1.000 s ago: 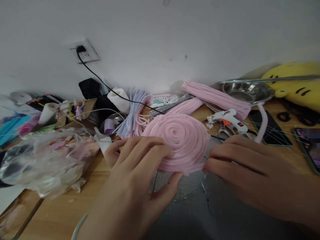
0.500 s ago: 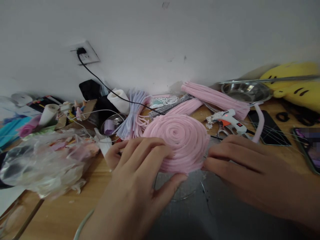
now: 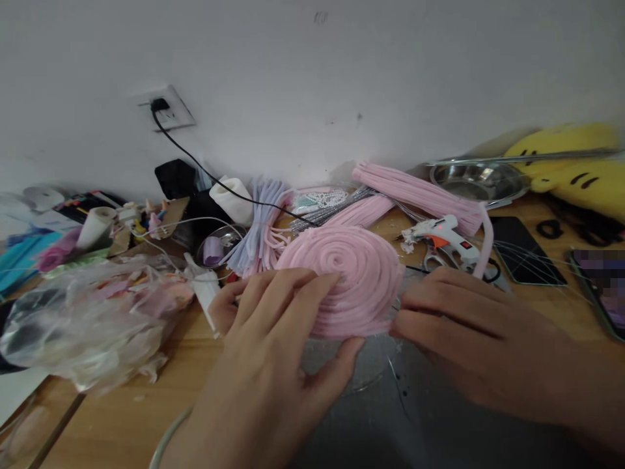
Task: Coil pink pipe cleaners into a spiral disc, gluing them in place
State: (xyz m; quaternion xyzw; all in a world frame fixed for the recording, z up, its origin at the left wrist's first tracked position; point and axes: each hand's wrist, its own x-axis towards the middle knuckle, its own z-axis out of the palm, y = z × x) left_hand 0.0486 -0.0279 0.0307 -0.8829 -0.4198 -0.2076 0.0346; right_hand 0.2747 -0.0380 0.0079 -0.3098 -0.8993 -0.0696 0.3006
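A pink disc (image 3: 361,280) of pipe cleaners wound in a flat spiral is tilted toward me at the middle. My left hand (image 3: 273,326) grips it from the left, fingers over its face and thumb at the lower edge. At the disc's right edge, my right hand (image 3: 449,319) is closed in a pinch on a pink pipe cleaner (image 3: 484,241), whose free end sticks up behind the knuckles. The pinched part is hidden by the fingers. Just beyond that hand lies a white hot glue gun (image 3: 452,234) with a red light on.
Behind the disc are bundled pink pipe cleaners (image 3: 420,192), blue-lilac ones (image 3: 263,225) and a metal bowl (image 3: 478,179). A plastic bag (image 3: 97,326) lies left; phones (image 3: 530,251) lie right. A black cord (image 3: 209,169) runs from the wall socket (image 3: 168,111). Scissors (image 3: 434,259) sit beside the glue gun.
The disc and both hands have shifted slightly left. The free end of the pink pipe cleaner has swung left, away from the phone. Both grips stay as they were.
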